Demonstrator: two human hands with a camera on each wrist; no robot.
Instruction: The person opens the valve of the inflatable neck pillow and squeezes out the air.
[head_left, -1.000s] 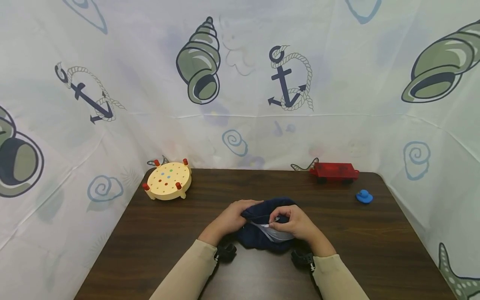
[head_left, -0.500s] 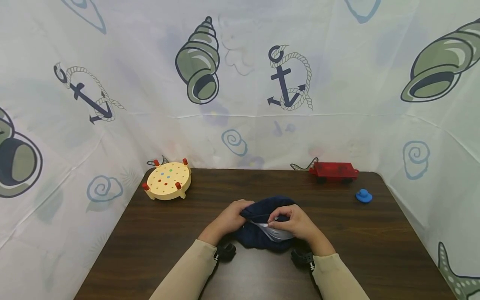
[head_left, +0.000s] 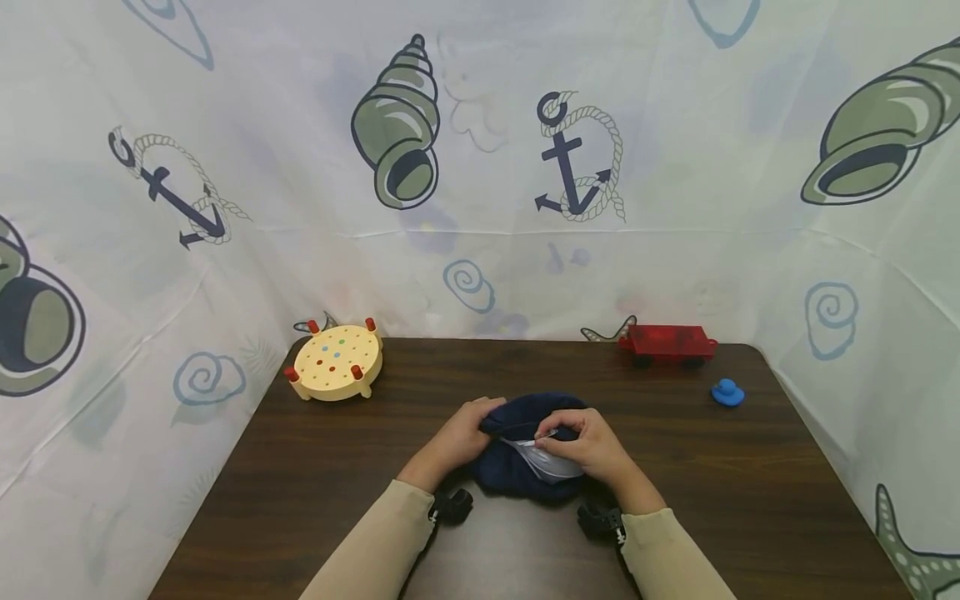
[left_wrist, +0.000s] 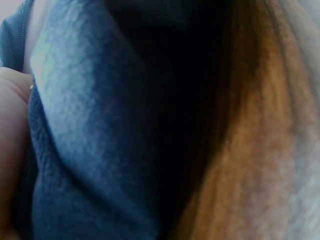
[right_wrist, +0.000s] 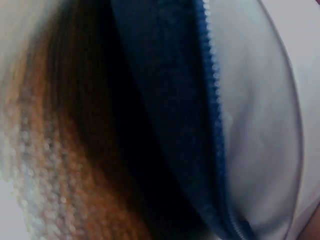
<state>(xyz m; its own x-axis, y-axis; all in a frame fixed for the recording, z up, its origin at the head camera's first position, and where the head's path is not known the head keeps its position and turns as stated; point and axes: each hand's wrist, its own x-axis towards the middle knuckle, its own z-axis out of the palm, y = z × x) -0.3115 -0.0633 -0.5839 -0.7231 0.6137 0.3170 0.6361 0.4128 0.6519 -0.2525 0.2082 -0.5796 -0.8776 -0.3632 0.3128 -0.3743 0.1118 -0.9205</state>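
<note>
A soft navy fabric pouch (head_left: 513,479) with a zipper (right_wrist: 216,100) lies at the middle of the table, its opening showing a white lining (head_left: 551,462). My left hand (head_left: 462,433) grips its left side, fingers partly hidden behind the cloth; in the left wrist view, part of that hand (left_wrist: 12,135) presses against the navy fabric. Above the white lining, my right hand (head_left: 588,443) pinches a small shiny piece (head_left: 550,433) between thumb and finger. That piece is too small to identify. Zipper teeth run along the opening in the right wrist view.
At the back left of the dark wood table (head_left: 360,467) stands a round cream toy (head_left: 337,362) with red-tipped pegs. A red toy wagon (head_left: 669,343) is at the back right, with a small blue hat-shaped piece (head_left: 727,393) nearer. A printed sheet (head_left: 480,183) hangs behind.
The pouch's opening looks slightly wider, with more white lining showing. My right hand has shifted a little to the left, still pinching the shiny piece. My left hand keeps its grip.
</note>
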